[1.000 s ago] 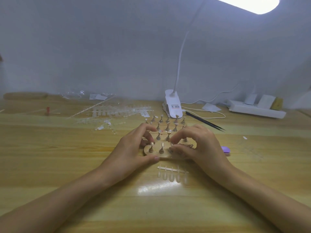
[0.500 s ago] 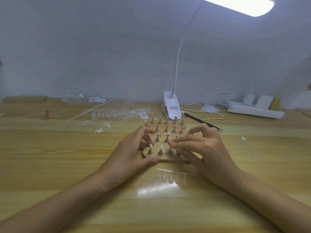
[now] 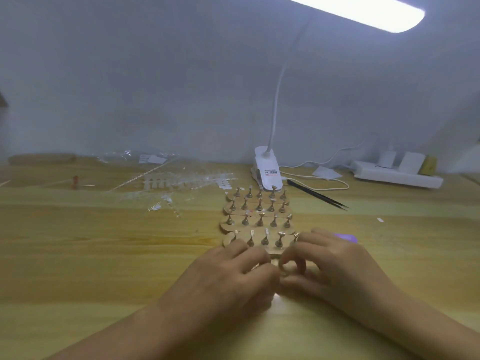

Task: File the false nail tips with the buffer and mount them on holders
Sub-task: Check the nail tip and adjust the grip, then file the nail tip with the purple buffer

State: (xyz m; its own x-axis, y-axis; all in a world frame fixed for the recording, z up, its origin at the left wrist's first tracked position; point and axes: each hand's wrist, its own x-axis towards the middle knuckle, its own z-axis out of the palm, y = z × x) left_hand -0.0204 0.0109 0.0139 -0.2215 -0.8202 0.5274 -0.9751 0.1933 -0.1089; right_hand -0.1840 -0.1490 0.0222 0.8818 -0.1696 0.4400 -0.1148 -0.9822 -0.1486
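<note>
Several wooden holder boards [image 3: 226, 224] with small metal stands lie in rows at mid-table; the nearest row [image 3: 228, 239] carries pale nail tips. My left hand [image 3: 228, 276] and my right hand [image 3: 335, 268] sit just in front of that row, fingers curled, fingertips meeting. They cover the clear strip of nail tips, which is hidden under them; both hands seem to pinch it. A purple buffer [image 3: 346, 237] peeks out behind my right hand.
Loose clear nail tips and strips [image 3: 181, 181] are scattered at the back left, near a small red item [image 3: 75, 181]. A clip lamp base [image 3: 267, 170], black tweezers [image 3: 317, 195] and a white power strip [image 3: 397, 174] sit at the back right.
Both hands have left the nearest holder board and come towards me, down onto the nail tip strip, which now lies hidden beneath them.
</note>
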